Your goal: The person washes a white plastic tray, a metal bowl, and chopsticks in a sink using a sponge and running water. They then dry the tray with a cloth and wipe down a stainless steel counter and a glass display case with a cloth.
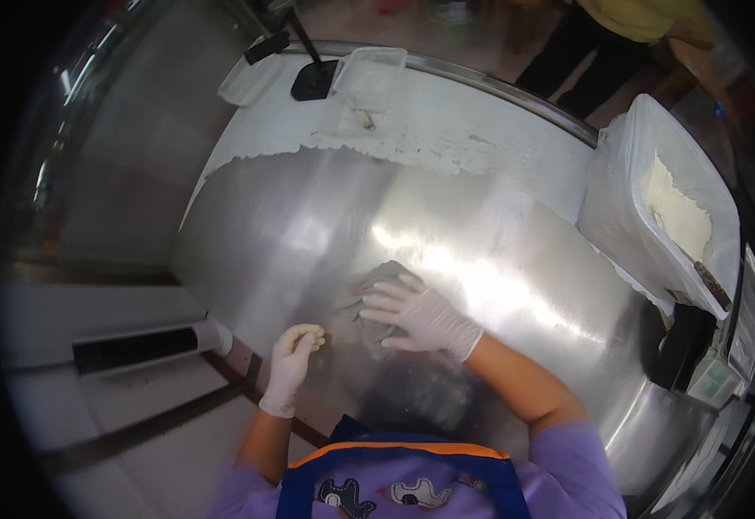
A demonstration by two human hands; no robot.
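My right hand [410, 314], in a thin whitish glove, lies flat with its fingers spread over a crumpled grey cloth-like mass [387, 271]. Part of that mass is hidden under the palm, and its material is hard to make out. Beneath it is a shiny stainless steel worktop [286, 214]. To the left, near the worktop's front edge, my gloved left hand [296, 353] has its fingers curled in against the thumb. I see nothing held in it, and it is apart from the grey mass.
A plastic-lined bin [617, 188] with pale powder [682, 207] stands at the right. Along the back are a clear plastic container [371, 74], a lid [251, 81] and a black stand [315, 81]. A small pale lump [364, 119] lies nearby. Beyond the far edge stands a person [604, 52].
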